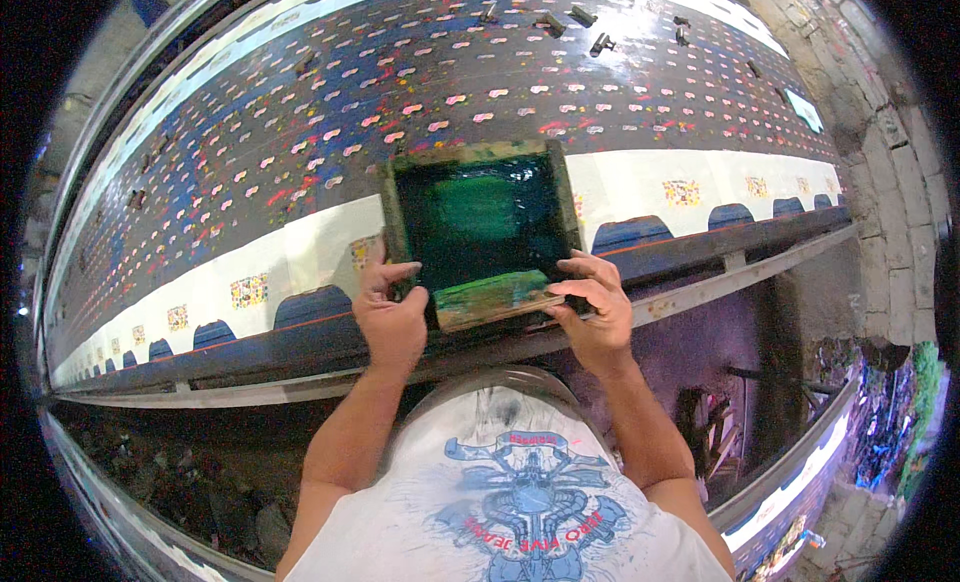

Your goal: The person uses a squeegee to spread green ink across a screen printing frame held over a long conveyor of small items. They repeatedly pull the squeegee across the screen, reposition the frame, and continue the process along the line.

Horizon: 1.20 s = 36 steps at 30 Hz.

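A screen-printing frame point(393, 208) with green-inked wooden sides is held in front of me, over the near edge of the long table. Dark green ink covers its mesh, brighter near the middle. Along its near side lies a green-smeared bar point(492, 298); whether that is a squeegee or part of the frame I cannot tell. My left hand point(388, 307) grips the near left corner, thumb toward the inside. At the near right corner my right hand point(597, 310) is closed on the frame, fingers bent over the side. Beneath the frame runs white cloth point(630, 177) with multicoloured printed patches.
The long printing table point(360, 177) carries dark cloth with rows of small prints. Several small black pieces point(602, 45) lie on its far part. A metal rail point(700, 294) follows its near edge. Another table point(790, 497) stands at lower right, and stone blocks point(895, 192) line the right.
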### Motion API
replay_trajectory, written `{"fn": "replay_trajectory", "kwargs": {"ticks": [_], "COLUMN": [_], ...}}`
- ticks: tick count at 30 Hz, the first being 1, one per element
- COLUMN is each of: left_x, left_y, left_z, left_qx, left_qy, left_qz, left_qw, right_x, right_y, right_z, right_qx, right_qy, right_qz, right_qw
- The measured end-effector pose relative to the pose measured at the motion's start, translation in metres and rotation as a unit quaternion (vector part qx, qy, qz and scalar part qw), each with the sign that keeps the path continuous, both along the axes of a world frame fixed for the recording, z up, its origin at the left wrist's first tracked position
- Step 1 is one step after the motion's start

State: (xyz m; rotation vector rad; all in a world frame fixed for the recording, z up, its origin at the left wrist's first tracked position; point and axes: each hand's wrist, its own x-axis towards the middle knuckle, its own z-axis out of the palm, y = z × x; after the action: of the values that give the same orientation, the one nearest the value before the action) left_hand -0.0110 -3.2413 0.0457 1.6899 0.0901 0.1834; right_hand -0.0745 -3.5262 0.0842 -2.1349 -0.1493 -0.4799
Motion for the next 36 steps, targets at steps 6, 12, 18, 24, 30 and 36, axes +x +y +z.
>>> {"fn": "replay_trajectory", "kwargs": {"ticks": [6,12,18,24,30,36], "left_x": [0.003,-0.001,-0.004,-0.005,-0.006,-0.012], "left_y": [-0.079,-0.111,-0.115,-0.122,-0.118,-0.116], "left_z": [-0.023,-0.017,-0.016,-0.004,-0.012,-0.023], "left_qx": [-0.018,-0.011,-0.038,-0.021,-0.028,-0.012], "left_qy": [0.031,0.072,0.058,0.093,0.102,0.058], "left_qz": [-0.017,0.020,0.037,0.045,0.025,0.018], "left_qw": [0.999,0.997,0.997,0.994,0.994,0.998], "right_x": [0.000,0.003,0.004,0.007,0.014,0.026], "right_y": [-0.086,-0.122,-0.129,-0.131,-0.122,-0.095], "right_z": [-0.002,-0.001,0.001,0.004,0.032,0.055], "right_qx": [0.001,-0.012,-0.006,-0.015,-0.164,-0.293], "right_qy": [0.014,-0.027,-0.027,-0.021,-0.068,0.027], "right_qz": [0.012,0.054,0.073,0.069,0.118,0.261], "right_qw": [1.000,0.998,0.997,0.997,0.977,0.919]}}
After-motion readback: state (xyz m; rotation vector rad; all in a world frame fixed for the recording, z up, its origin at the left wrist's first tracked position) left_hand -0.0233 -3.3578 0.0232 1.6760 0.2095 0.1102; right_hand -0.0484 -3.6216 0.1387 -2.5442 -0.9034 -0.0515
